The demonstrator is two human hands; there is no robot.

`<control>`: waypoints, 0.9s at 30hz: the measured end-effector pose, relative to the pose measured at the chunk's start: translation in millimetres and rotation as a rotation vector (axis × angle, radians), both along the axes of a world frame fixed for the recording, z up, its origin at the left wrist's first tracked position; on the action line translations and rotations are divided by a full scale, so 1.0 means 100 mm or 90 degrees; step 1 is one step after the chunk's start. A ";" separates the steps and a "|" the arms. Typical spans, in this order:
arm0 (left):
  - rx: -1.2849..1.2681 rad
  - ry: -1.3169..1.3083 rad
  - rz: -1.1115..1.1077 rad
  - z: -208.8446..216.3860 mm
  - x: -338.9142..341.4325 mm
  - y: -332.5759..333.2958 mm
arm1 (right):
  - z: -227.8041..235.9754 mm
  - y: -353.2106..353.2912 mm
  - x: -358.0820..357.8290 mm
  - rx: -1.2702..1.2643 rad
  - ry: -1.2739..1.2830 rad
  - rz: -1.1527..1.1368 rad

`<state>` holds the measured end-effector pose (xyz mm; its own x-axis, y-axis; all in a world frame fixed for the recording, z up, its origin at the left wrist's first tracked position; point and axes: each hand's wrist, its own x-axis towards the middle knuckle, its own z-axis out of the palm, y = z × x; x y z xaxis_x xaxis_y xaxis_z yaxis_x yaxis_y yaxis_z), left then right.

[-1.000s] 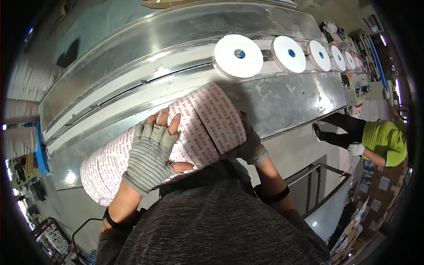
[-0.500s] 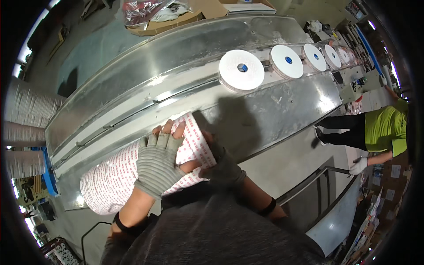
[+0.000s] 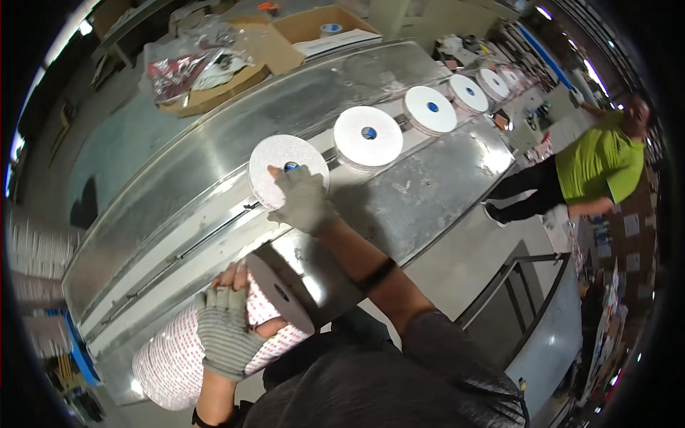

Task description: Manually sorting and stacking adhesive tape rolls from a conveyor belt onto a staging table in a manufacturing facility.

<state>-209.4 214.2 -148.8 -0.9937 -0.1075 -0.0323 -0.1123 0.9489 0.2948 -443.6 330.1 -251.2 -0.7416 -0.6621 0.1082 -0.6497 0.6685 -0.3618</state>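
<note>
A long stack of white tape rolls [image 3: 168,360] with small red marks lies on its side at the lower left, its near end a flat grey-brown face. My left hand [image 3: 227,337], in a grey fingerless glove, is closed around the end roll, with fingertips over the top and thumb at the front. My right hand [image 3: 307,205], gloved the same way, reaches forward to a flat white tape roll [image 3: 265,160] at the rail. Its fingers are on the upper face near the blue-lined core and hide the roll's lower right part.
More tape rolls [image 3: 349,137] lie flat in a row toward the back right along the long metal table [image 3: 428,189]. An open cardboard box [image 3: 285,50] and plastic wrapping sit beyond the far edge. A person in a green shirt [image 3: 596,167] stands at right, near a metal frame [image 3: 531,314].
My right hand has left the stack and moved forward with a tape roll, which now lies at the near end of the row. My left hand stays on the stack. The view has shifted.
</note>
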 end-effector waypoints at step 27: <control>0.039 0.031 -0.027 -0.03 0.07 -0.25 | -0.02 -0.55 0.28 0.216 -0.069 0.107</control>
<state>-202.4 189.4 -151.7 -0.9979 -0.0641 0.0102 -0.0562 0.9324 0.3571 -415.5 275.0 -253.0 -0.6154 -0.7596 -0.2106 -0.7303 0.6500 -0.2103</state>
